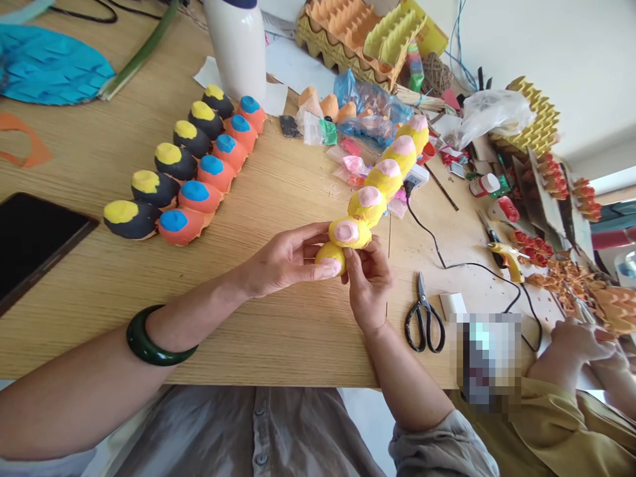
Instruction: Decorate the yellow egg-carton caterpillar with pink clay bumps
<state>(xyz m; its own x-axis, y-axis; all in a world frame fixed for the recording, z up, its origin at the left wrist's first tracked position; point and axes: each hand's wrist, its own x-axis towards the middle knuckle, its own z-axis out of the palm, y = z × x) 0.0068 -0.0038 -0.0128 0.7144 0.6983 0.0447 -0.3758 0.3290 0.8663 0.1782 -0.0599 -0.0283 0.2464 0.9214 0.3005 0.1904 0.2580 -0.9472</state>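
A yellow strip of egg-carton cups (368,205), each topped with a pink clay-like patch, reaches away from me in a row. At its near end, my left hand (285,258) grips the lowest yellow cup between thumb and fingers. My right hand (368,281) pinches the same end from the right, its thumb against the cups and the other fingers curled behind. Part of the lowest cup is hidden by my fingers. To the left lie a black row with yellow tops (175,158) and an orange-red row with blue tops (216,172), side by side.
Black-handled scissors (423,315) lie right of my right hand, near a black cable (477,264) and a glue gun (507,257). A tablet (40,245) is at left. A white bottle (238,53) and egg trays (348,33) stand behind. A co-worker's hands (586,344) are at far right.
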